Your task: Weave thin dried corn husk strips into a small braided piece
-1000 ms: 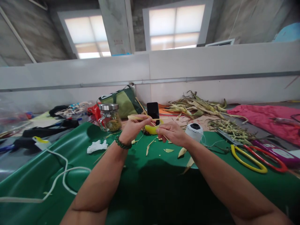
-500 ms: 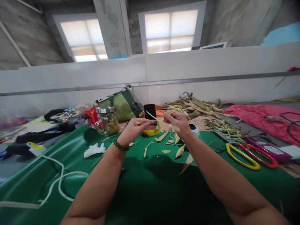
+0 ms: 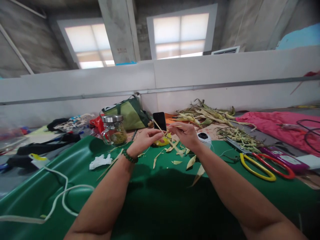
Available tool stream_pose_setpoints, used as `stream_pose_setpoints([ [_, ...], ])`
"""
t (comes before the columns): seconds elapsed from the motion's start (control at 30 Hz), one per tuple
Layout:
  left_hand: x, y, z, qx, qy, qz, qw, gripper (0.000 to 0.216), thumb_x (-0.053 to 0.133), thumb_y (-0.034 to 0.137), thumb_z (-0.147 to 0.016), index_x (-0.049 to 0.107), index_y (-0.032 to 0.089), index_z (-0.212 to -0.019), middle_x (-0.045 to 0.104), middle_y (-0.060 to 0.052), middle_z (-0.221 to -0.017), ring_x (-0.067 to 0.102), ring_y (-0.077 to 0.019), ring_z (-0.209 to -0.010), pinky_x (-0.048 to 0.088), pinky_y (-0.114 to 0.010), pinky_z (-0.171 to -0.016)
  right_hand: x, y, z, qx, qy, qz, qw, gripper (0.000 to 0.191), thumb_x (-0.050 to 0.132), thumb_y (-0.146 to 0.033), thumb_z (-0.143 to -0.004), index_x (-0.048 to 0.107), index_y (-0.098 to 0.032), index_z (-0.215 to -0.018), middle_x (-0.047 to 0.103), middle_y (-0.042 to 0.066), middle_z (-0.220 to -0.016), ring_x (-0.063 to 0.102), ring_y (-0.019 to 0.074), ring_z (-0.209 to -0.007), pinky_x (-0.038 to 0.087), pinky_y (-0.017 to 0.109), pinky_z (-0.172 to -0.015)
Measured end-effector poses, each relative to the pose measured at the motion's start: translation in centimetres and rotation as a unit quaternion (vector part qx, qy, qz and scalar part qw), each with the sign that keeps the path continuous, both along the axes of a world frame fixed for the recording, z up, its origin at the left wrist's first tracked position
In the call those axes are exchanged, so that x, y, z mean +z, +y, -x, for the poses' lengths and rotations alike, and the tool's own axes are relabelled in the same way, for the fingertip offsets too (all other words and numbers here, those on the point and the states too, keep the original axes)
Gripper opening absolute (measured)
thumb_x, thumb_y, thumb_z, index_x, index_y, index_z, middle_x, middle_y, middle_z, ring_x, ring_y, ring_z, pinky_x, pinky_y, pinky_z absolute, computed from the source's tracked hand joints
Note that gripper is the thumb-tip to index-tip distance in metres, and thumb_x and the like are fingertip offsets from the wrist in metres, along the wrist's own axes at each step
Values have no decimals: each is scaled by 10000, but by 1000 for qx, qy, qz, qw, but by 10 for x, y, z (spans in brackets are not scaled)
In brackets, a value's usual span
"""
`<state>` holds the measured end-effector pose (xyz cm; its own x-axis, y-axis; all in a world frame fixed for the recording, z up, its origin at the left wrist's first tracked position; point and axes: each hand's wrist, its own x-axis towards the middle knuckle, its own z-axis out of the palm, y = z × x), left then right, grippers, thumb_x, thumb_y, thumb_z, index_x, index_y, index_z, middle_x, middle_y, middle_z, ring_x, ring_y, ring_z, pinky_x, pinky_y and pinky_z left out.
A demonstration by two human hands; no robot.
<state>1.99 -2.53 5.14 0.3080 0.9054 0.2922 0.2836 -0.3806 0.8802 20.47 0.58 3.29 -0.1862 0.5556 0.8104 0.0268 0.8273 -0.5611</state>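
Note:
My left hand [image 3: 147, 140] is closed in a pinch on a thin pale strip of dried husk [image 3: 158, 125], whose free end slants up to the left in front of a black phone. Close beside it, my right hand [image 3: 185, 135] pinches the same strip, or another one meeting it; the crossing is too small to make out. Under the hands lies a yellow object [image 3: 163, 141], partly covered by them. Loose husk scraps [image 3: 191, 162] are scattered on the green mat [image 3: 150, 200]. A green bead bracelet [image 3: 130, 156] circles my left wrist.
Yellow-and-red-handled scissors [image 3: 258, 168] lie at right by a purple box [image 3: 285, 160]. Behind are husk piles [image 3: 207, 113], a white thread spool [image 3: 204, 139], the phone [image 3: 159, 120] and a green bag [image 3: 130, 113]. At left are a glass jar [image 3: 114, 131], crumpled tissue [image 3: 100, 161] and a white cord [image 3: 65, 190].
My right hand has moved slightly left and down, closer to my left hand. The strip's free end now points more steeply upward. The spool shows more fully.

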Motion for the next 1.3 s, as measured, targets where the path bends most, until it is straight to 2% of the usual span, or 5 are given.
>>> stream_pose_setpoints([
  [0.27,-13,7,-8,-83,-83,137,984,464,754,524,-616,705,107,-813,652,-32,-579,594,-117,-532,480,-222,-554,1,6,-6,-41,-81,-88,992,179,628,-340,-833,726,-205,-769,703,41,-791,644,152,-741,510,269,-692],
  [0.43,-20,9,-12,89,132,-38,986,264,572,316,-804,648,138,-625,587,-23,-499,537,-129,-492,421,-240,-531,4,3,-13,-162,-61,-58,983,285,644,-382,-817,678,-172,-1007,576,-22,-606,497,103,-526,413,224,-520],
  [0.63,-35,5,-26,136,324,-176,920,231,551,142,-758,596,152,-532,580,-52,-523,546,-165,-548,330,-267,-545,0,-16,2,-67,-235,-107,964,187,655,-346,-812,700,-181,-886,638,7,-665,559,121,-609,414,221,-578],
  [1.0,-22,16,-13,81,-136,-5,987,328,679,320,-677,713,103,-921,735,-69,-739,656,-171,-665,504,-286,-658,0,-15,3,-137,-231,-23,963,154,577,-253,-863,708,-183,-825,673,10,-666,562,123,-589,384,237,-583],
  [1.3,-9,1,-9,-24,-142,62,988,482,806,314,-585,715,110,-1012,746,-86,-903,657,-152,-709,486,-223,-602,-4,-10,8,-110,-151,17,982,128,642,-274,-806,672,-167,-743,681,23,-688,581,130,-607,424,242,-574],
])
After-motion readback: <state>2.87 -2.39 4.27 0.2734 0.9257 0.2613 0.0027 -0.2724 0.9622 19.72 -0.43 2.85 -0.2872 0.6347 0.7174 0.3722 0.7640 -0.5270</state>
